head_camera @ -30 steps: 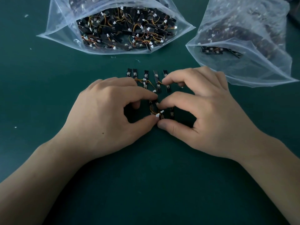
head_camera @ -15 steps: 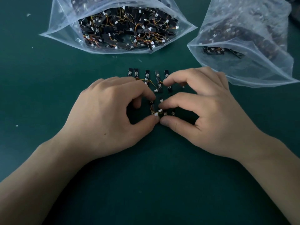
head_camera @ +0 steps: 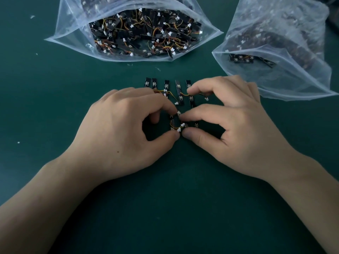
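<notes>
Several small black circuit strips (head_camera: 166, 85) with orange-yellow wires and white connectors lie in a row on the green mat. My left hand (head_camera: 126, 129) and my right hand (head_camera: 229, 123) meet just below that row. Between thumb and forefinger each pinches part of a small black strip with a white connector (head_camera: 178, 129). The fingertips of both hands almost touch around it. My right middle finger rests on another strip (head_camera: 190, 97) in the row. The fingers hide most of the held piece.
An open clear plastic bag (head_camera: 73, 39) full of the same wired strips lies at the back centre. A second clear bag (head_camera: 293, 76) holding strips lies at the back right. Small white specks dot the green mat (head_camera: 55, 107).
Both hands stay in place. The fingertips have shifted slightly around the small strip, and the white connector now sits between the two thumbs.
</notes>
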Demonstrator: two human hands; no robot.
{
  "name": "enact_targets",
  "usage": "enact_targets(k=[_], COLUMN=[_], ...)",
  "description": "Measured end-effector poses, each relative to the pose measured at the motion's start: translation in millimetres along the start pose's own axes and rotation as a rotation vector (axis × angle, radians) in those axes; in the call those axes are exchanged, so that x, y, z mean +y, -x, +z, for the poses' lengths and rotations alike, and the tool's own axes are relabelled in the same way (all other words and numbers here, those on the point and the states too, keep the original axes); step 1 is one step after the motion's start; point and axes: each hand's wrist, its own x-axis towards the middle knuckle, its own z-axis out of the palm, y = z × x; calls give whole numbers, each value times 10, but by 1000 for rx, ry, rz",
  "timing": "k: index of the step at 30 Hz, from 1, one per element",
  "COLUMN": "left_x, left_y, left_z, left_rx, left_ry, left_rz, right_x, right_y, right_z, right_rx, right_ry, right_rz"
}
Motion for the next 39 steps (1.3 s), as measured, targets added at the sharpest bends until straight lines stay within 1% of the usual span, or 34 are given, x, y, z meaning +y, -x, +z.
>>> enact_targets(k=[27,32,34,39], left_x=[5,8,4,-6], left_y=[6,9,13,25], left_z=[15,4,3,0], left_rx=[4,0,-4,-15], left_ry=[0,6,6,4], left_rz=[22,24,29,41], right_x=[17,43,72,99], right_y=[7,22,31,35], right_z=[17,-43,-74,-82], right_rx=[2,66,81,45], right_ry=[1,-61,-50,-30], right_rz=[10,39,48,52])
